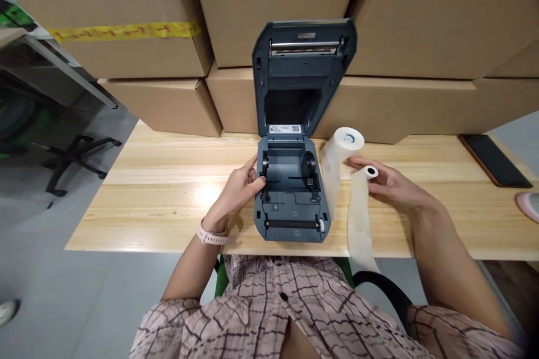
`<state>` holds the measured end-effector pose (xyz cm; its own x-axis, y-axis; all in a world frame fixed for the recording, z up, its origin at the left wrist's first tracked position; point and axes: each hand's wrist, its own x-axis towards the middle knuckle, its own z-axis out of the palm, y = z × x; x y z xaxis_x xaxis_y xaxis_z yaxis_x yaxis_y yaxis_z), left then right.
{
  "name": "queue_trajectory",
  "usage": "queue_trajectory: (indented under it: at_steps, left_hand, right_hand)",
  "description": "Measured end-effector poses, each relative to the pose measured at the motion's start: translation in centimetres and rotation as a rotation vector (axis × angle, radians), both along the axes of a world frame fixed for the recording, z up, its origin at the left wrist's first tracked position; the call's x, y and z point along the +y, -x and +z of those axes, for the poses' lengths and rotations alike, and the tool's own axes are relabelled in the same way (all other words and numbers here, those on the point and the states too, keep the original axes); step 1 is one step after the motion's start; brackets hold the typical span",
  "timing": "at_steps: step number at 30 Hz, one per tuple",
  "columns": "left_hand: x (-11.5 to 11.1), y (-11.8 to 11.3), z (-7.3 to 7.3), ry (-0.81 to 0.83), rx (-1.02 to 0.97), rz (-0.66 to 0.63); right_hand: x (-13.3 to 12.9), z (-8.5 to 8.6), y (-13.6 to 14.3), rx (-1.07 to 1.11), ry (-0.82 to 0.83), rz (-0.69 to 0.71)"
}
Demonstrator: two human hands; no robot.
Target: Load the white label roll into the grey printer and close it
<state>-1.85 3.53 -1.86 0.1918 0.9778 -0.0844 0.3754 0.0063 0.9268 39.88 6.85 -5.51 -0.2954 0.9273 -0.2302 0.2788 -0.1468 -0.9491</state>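
A dark grey label printer [290, 205] sits on the wooden table in front of me, its lid [303, 76] raised and leaning back. Inside, the roll holders are bare, and a black roller crosses the front. My left hand [242, 188] grips the printer's left wall, thumb over the rim and fingers outside. Right of the printer, a large roll of white labels [349, 137] stands with its strip trailing forward. My right hand [389, 182] is closed around a small, narrow paper roll [362, 185], whose loose strip hangs past the table's front edge. Its fingertips reach close to the large roll.
Stacked cardboard boxes [278, 5] line the back of the table [168, 196], right behind the raised lid. A phone [494, 160] lies at the far right, near a partly visible pink-rimmed object [528, 205]. A wheeled chair base [76, 160] stands on the floor at left.
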Motion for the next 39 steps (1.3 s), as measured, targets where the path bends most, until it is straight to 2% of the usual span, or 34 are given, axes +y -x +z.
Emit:
queue_trajectory:
  at_steps: [2, 4, 6, 8, 10, 11, 13, 16, 19, 23, 26, 28, 32, 36, 39]
  left_hand:
    - [0.0, -0.1, 0.0, -0.003, -0.007, 0.008]
    - [0.0, -0.1, 0.0, -0.001, -0.015, 0.012]
    - [0.0, -0.2, 0.0, 0.010, -0.020, 0.014]
    - [0.0, -0.2, 0.0, 0.014, -0.025, 0.013]
    - [-0.1, -0.3, 0.1, 0.004, -0.031, 0.011]
    - [-0.1, -0.3, 0.1, -0.003, -0.032, 0.013]
    - [-0.2, -0.3, 0.1, -0.012, -0.031, 0.021]
    - [-0.3, -0.4, 0.2, -0.022, -0.014, 0.025]
    - [-0.3, -0.4, 0.2, -0.035, 0.011, 0.019]
    - [-0.3, -0.3, 0.2, -0.066, 0.037, 0.007]
    - [-0.4, -0.3, 0.2, -0.078, 0.050, 0.012]
    - [-0.4, -0.4, 0.2, -0.077, 0.047, 0.014]
    - [-0.5, -0.4, 0.2, -0.064, 0.037, 0.021]
    - [-0.4, -0.4, 0.0, -0.046, 0.019, 0.014]
    - [-0.3, -0.3, -0.3, -0.044, -0.001, 0.017]
  right_hand:
    - [-0.9, -0.2, 1.3, -0.001, -0.049, -0.059]
    - [-1.6, 0.9, 2.5, 0.086, -0.071, -0.037]
    - [-2.2, 3.4, 3.6, 0.164, -0.101, 0.099]
    - [-2.6, 6.7, 5.2, 0.144, -0.198, 0.278]
    - [-2.7, 9.6, 7.9, 0.002, -0.364, 0.420]
    - [-2.5, 10.6, 9.6, -0.121, -0.453, 0.438]
    - [-1.8, 11.3, 13.3, -0.355, -0.628, 0.475]
    - [-0.3, 10.3, 17.9, -0.630, -0.750, 0.578]
    - [0.5, 8.6, 19.6, -0.728, -0.738, 0.670]
    - [-0.5, 7.7, 18.6, -0.610, -0.838, 0.561]
    - [-2.7, 7.5, 17.3, -0.495, -0.944, 0.470]
    - [-4.7, 7.3, 16.5, -0.447, -0.965, 0.473]
    - [-8.8, 7.1, 14.8, -0.508, -0.927, 0.526]
    - [-11.2, 6.6, 14.7, -0.593, -0.901, 0.581]
    - [-11.9, 5.5, 16.2, -0.616, -0.998, 0.476]
